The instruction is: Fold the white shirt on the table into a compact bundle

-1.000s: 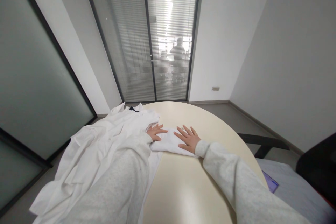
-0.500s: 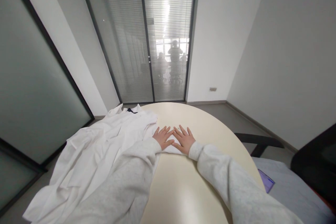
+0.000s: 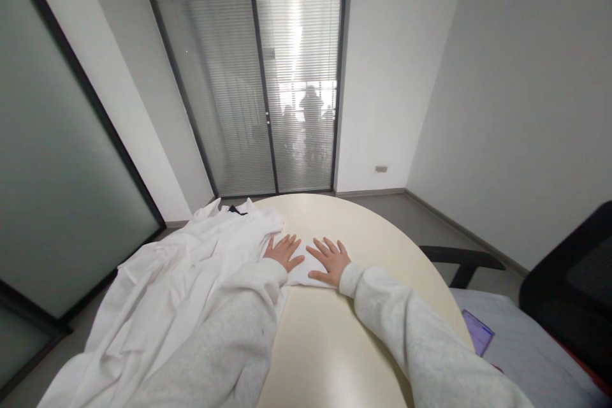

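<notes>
A white shirt [image 3: 191, 274] lies spread and wrinkled over the left part of the round table, with a dark patch near its far end. One white flap of cloth [image 3: 306, 275], which looks like its sleeve, reaches rightward under my hands. My left hand [image 3: 285, 251] rests palm down with fingers spread, where this flap joins the body of the shirt. Flat on the flap's right end is my right hand [image 3: 331, 260], its fingers apart. Between the two hands a strip of the cloth shows. The fabric right under the palms is hidden.
The cream round table [image 3: 329, 338] carries the shirt. At the right stands a black office chair [image 3: 574, 287] with an armrest [image 3: 461, 258]; a purple flat object [image 3: 478, 331] lies on grey cloth there. Beyond the table is a glass partition with blinds [image 3: 243, 95], with blurred figures behind it.
My hands have moved apart, the left one leftward, so more of the white flap shows between them. Both stay flat on the cloth. The camera view has tilted slightly.
</notes>
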Action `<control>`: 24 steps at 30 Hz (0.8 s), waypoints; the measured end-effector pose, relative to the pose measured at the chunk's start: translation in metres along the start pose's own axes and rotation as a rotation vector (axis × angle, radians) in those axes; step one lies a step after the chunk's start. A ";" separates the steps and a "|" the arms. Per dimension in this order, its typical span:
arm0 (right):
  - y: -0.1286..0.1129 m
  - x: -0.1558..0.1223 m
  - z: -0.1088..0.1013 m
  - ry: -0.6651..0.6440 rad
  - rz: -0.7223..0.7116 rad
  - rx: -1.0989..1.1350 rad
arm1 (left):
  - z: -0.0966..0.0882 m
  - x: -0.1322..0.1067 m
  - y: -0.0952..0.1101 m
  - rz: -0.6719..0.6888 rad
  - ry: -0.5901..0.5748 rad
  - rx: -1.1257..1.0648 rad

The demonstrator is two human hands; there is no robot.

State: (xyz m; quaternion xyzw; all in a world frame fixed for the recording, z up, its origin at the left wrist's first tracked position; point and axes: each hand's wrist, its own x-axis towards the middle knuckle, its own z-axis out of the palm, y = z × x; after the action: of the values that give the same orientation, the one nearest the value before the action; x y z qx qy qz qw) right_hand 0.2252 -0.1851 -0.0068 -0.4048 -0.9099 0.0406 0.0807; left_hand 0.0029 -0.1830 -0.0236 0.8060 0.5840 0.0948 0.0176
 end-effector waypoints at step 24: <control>0.118 -0.022 -0.014 0.249 0.973 -0.185 | 0.014 0.012 -0.034 -0.237 0.281 -0.184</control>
State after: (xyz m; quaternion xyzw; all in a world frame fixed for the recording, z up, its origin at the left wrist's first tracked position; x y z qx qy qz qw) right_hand 0.3284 -0.1226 -0.0123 -0.7889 -0.5992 -0.0556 0.1241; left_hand -0.0227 -0.1599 -0.0405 0.7056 0.6603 0.2565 0.0208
